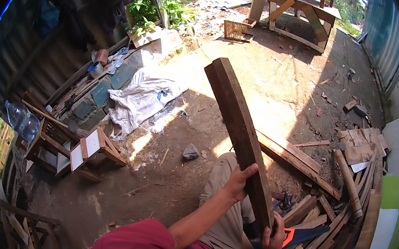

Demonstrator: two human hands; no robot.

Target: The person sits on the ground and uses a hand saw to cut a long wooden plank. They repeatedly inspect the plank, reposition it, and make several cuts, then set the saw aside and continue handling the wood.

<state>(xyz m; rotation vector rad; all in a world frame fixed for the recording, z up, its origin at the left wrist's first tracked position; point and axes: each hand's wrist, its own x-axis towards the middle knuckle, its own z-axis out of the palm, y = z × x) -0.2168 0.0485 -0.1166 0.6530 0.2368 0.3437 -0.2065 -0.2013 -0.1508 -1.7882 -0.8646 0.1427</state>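
A long dark wooden beam [239,121] slants up and away from my lap, its far end raised off the ground. My left hand [239,182] is closed around it below its middle, thumb on the top face. At the near end my right hand [274,236] grips the beam, fingers along its side. A lengthwise seam or step runs down the beam; whether it is one piece or two I cannot tell. Beside my right hand lies a handsaw [305,234] with a dark blade and an orange part, partly hidden by my hand and leg.
Wood offcuts [340,224] are heaped at my right, with longer planks [298,163] ahead of them. A white sack [138,99] lies left, near small wooden stools [90,150] and a clear plastic bottle [21,121]. Far ahead stands a wooden workbench [296,7]. A stone [190,152] sits mid-floor.
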